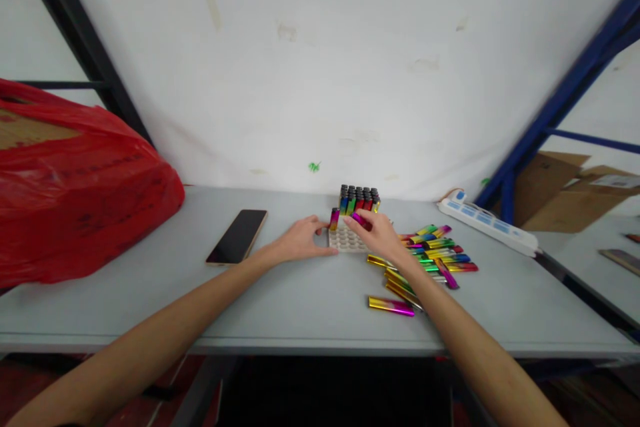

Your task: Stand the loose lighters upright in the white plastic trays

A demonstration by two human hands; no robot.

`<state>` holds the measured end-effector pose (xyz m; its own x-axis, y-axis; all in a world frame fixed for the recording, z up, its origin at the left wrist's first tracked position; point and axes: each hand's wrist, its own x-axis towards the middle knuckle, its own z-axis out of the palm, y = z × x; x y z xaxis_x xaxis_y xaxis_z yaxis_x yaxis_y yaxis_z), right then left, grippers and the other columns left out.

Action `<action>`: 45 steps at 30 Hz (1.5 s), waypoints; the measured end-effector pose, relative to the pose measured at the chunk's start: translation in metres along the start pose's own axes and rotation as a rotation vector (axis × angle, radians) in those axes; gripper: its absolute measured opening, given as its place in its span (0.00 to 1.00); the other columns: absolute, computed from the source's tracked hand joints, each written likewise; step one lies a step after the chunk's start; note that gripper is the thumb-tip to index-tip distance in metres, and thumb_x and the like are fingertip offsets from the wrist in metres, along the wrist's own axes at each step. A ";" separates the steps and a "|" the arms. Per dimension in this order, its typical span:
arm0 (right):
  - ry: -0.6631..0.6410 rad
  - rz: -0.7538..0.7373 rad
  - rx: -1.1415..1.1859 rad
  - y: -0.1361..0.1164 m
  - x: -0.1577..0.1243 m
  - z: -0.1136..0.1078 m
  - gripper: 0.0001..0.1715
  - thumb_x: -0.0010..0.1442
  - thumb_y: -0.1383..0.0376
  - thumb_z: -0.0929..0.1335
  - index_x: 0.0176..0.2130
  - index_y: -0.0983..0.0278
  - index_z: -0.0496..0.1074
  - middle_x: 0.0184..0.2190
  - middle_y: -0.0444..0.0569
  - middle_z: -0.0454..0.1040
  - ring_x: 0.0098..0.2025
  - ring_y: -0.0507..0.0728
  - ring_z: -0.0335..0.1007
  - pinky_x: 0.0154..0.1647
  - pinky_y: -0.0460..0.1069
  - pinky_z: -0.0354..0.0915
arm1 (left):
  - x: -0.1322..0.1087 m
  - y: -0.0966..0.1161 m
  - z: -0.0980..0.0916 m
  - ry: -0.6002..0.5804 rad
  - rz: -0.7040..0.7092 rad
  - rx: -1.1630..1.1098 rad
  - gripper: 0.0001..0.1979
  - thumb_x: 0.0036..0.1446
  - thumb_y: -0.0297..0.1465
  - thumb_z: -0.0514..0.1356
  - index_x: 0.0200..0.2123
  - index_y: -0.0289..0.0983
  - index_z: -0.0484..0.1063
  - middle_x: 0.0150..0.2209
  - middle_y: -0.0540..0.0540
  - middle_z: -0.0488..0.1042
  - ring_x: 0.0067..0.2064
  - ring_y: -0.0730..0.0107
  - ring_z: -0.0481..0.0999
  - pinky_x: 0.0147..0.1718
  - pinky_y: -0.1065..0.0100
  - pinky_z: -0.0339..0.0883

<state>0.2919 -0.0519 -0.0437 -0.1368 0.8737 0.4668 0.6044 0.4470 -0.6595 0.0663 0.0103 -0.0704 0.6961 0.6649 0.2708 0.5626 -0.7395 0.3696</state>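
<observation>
Purple lighter [358, 219] pinched in grip of right hand [379, 231], above tray [345, 240]; left hand [299, 238] spread at tray's left edge, seemingly for steadying; loose lighters [441, 253] heaped at right, likely for easy reach.

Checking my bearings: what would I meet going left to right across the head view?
Red plastic bag, black rectangular phone, left hand, pale tray with round holes, loose shiny yellow-and-magenta lighter, white-and-blue power strip, brown cardboard box.
</observation>
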 end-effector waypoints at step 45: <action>-0.174 -0.181 -0.338 0.026 0.010 0.023 0.12 0.74 0.59 0.61 0.38 0.61 0.66 0.33 0.50 0.75 0.37 0.58 0.71 0.39 0.50 0.61 | -0.001 -0.001 0.002 -0.022 0.009 0.071 0.33 0.55 0.58 0.64 0.49 0.36 0.76 0.41 0.43 0.73 0.42 0.56 0.75 0.43 0.62 0.67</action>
<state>0.2883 -0.0270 -0.0695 -0.3778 0.8191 0.4316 0.7780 0.5336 -0.3316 0.0659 0.0100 -0.0733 0.7107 0.6562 0.2537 0.5860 -0.7517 0.3027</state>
